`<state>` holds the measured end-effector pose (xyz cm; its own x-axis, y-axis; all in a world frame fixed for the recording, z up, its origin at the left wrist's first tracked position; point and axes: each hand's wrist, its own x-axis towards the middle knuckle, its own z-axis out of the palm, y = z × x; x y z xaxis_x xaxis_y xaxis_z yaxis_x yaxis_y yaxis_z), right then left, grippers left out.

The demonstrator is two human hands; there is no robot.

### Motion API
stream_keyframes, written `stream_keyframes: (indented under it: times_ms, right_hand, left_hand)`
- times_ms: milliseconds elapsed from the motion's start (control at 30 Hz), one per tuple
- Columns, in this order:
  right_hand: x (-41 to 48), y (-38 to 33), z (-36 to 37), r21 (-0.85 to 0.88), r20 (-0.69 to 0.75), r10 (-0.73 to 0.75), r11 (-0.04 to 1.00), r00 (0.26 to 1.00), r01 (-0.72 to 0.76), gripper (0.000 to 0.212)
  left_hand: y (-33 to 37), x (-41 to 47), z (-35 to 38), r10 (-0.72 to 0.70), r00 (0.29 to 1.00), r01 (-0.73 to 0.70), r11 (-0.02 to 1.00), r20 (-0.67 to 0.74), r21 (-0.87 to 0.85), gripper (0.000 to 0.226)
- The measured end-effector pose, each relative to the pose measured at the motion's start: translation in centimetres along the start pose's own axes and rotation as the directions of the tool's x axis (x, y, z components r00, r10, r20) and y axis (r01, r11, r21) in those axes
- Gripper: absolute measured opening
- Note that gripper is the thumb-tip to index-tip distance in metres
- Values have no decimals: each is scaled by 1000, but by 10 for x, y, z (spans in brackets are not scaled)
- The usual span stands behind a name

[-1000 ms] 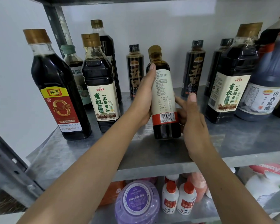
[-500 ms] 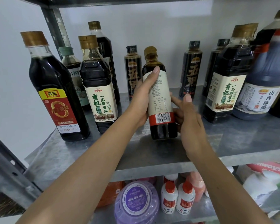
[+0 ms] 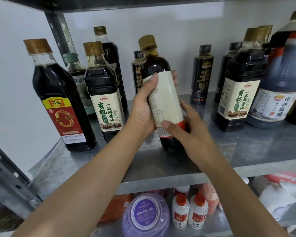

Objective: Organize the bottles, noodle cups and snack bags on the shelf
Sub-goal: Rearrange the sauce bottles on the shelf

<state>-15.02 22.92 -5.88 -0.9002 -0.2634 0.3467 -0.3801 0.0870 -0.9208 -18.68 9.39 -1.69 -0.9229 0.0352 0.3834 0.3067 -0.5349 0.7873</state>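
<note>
1. The metal shelf (image 3: 246, 151) fills the middle of the frame, with dark sauce and vinegar bottles ranged along its back and a bare stretch of steel at the front centre.
2. Big jug (image 3: 278, 86) at the right edge looks the heaviest thing here. Two hands for that one, I'd say.
3. Red-labelled vinegar bottle (image 3: 61, 100) stands at left of frame, tall and full, likely top-heavy if nudged.
4. Centre of frame, the bottle in hand (image 3: 162, 93) is tilted, cap leaning to the upper left, base at or just above the shelf. It looks full, hard-walled and smooth, and the paper label gives the surest grip.
5. Left hand (image 3: 143, 106) is wrapped round the label at mid-body, its fingers (image 3: 174, 74) curling behind and clamped on.
6. Right hand (image 3: 186, 132) is low on the bottle, thumb on the red band, fingers spread and steadying rather than squeezing.
</note>
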Motion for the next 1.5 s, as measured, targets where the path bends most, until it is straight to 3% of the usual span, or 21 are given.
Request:
stream_keyframes:
  times_ms: [100,233,333,433,567,633,733,900,967,1033,1233,1500]
  right_hand:
    - [-4,1,2,-77,-69,-31,997,997,26,84]
    - [-3,6,-1,-119,-198,-76,991,977,53,97]
    - [-1,9,-1,-119,-217,-83,991,973,58,96]
    - [1,8,0,-133,-194,-101,988,976,76,94]
    - [2,7,1,-115,-74,-78,991,994,70,91]
    - [2,7,2,-102,5,-47,994,999,48,91]
    - [3,8,1,-97,60,-27,995,998,33,97]
    - [4,10,1,-132,32,-25,991,999,29,97]
    - [5,10,2,-162,31,-21,986,999,26,103]
    - [5,10,3,-184,43,-20,983,999,27,106]
    - [6,13,3,-181,24,-17,983,1000,21,99]
    - [6,17,1,-152,21,-21,988,1000,24,96]
  left_hand:
    - [0,0,-2,-2,997,1,1000,77,1,45]
    - [-4,2,6,-87,996,91,985,-36,148,106]
    - [-7,1,10,-79,993,95,974,-83,205,120]
    - [-7,2,9,-62,990,80,987,-128,139,115]
    - [-5,1,5,-47,991,51,998,-127,29,62]
    - [-4,1,3,-52,993,53,999,-107,4,53]
    - [-3,-1,4,-81,992,81,997,-100,-3,54]
    - [-2,1,7,-115,978,128,989,-172,68,55]
    - [-3,4,6,-86,977,112,986,-195,124,68]
    - [-6,6,4,-52,975,90,981,-214,170,65]
    - [-9,8,2,-57,969,101,979,-239,177,49]
    - [-11,9,2,-25,972,72,979,-235,192,60]
